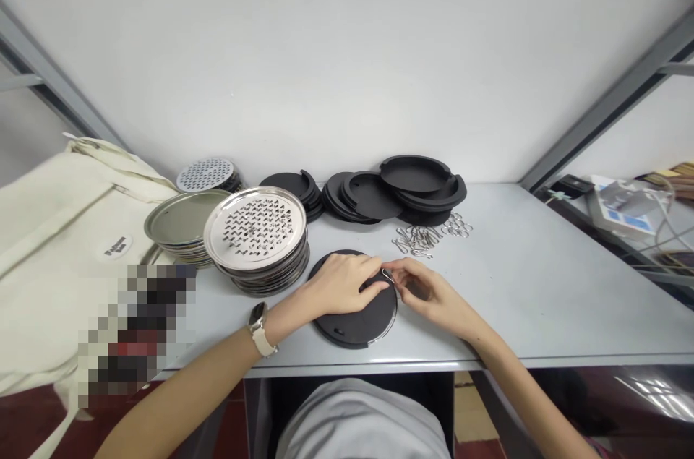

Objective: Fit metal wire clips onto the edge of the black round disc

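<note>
A black round cover (355,325) lies flat near the table's front edge, with a shiny metal rim showing along its lower right side. My left hand (344,284) rests over its top and holds it, fingers reaching to the far right edge and thumb pointing right. At that edge, my right hand (426,293) pinches a small bent-wire hook (387,275) between thumb and fingertips. Whether the hook passes through the cover is hidden by my fingers. Just beyond my hands lies a pile of similar wire hooks (416,238), beside several small metal rings (457,225).
To the left stand a stack of metal grater discs (254,228), a stack of plain metal discs (187,220) and smaller grater discs (206,175). Black covers (374,195) and deeper black rings (428,184) are piled by the wall. A cream cloth bag (59,228) lies far left.
</note>
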Demonstrator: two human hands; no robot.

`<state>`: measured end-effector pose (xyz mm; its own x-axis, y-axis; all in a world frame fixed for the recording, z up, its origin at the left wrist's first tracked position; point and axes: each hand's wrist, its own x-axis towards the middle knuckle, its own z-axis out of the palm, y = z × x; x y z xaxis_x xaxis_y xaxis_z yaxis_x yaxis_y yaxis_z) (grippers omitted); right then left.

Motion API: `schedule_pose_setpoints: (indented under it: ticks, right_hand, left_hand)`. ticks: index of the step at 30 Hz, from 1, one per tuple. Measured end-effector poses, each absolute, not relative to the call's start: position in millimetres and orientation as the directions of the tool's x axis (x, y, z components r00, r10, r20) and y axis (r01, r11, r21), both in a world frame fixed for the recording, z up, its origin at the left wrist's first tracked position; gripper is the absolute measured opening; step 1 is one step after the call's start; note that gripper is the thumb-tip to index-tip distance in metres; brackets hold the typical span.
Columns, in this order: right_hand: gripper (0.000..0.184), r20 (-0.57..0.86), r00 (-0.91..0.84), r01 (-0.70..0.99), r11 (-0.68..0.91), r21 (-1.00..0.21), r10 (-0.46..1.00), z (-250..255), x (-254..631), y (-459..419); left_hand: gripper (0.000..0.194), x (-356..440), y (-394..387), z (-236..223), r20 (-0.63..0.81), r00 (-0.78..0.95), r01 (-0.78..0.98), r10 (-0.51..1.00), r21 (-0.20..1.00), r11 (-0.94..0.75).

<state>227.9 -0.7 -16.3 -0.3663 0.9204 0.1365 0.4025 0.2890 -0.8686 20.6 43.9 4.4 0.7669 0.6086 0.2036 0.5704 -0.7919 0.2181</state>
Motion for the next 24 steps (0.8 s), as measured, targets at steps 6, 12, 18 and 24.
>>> schedule_pose_setpoints:
  ticks: [6, 12, 18, 24]
  right_hand:
    - [0.032, 0.132, -0.363, 0.487, 0.308, -0.817, 0.922, -16.2, 227.3, -1.2]
    - [0.034, 0.144, -0.363, 0.529, 0.330, -0.782, 0.921, -15.7, 226.7, -3.8]
    - [0.038, 0.210, -0.387, 0.535, 0.404, -0.742, 0.898, -19.3, 226.0, -4.2]
    - [0.032, 0.203, -0.324, 0.543, 0.357, -0.760, 0.924, -24.2, 223.6, -3.6]
  left_hand:
    - [0.019, 21.3, 43.5, 6.3, 0.193, 0.770, 0.570, 0.609, 0.222, -0.791]
    - [0.019, 20.7, 43.4, 5.3, 0.212, 0.767, 0.564, 0.606, 0.226, -0.794]
    - [0.018, 20.3, 43.8, 6.3, 0.235, 0.773, 0.545, 0.589, 0.231, -0.806]
    - [0.020, 20.2, 43.0, 7.7, 0.209, 0.769, 0.560, 0.604, 0.236, -0.794]
